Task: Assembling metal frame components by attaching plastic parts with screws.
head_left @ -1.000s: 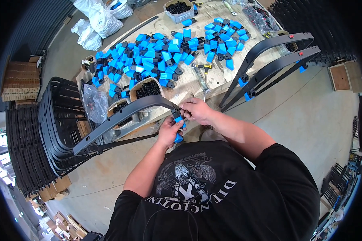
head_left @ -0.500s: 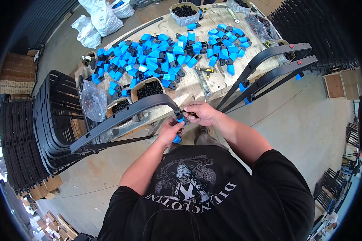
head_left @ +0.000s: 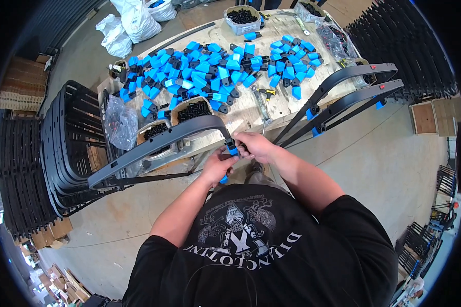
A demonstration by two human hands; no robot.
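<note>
- Open floor [head_left: 363, 158] is left to the right of the arms; the near edge of the worktop [head_left: 243, 117] is set just beyond the hands.
- Room is narrowed at the left by stacked frames [head_left: 61, 153], and at the right by two arched frames [head_left: 338, 77] leaned at the worktop's edge.
- The handled frame [head_left: 200, 122] is seen as a dark arched bar, bent down at its near end, where a bright blue fitting [head_left: 233, 151] is fixed.
- The fitting is placed between the hands, in front of the body.
- It is gripped from below by the closed left hand [head_left: 218, 167]; more blue is shown beneath.
- The right hand [head_left: 254, 147] is curled just beside it; whether anything is held there cannot be told.
</note>
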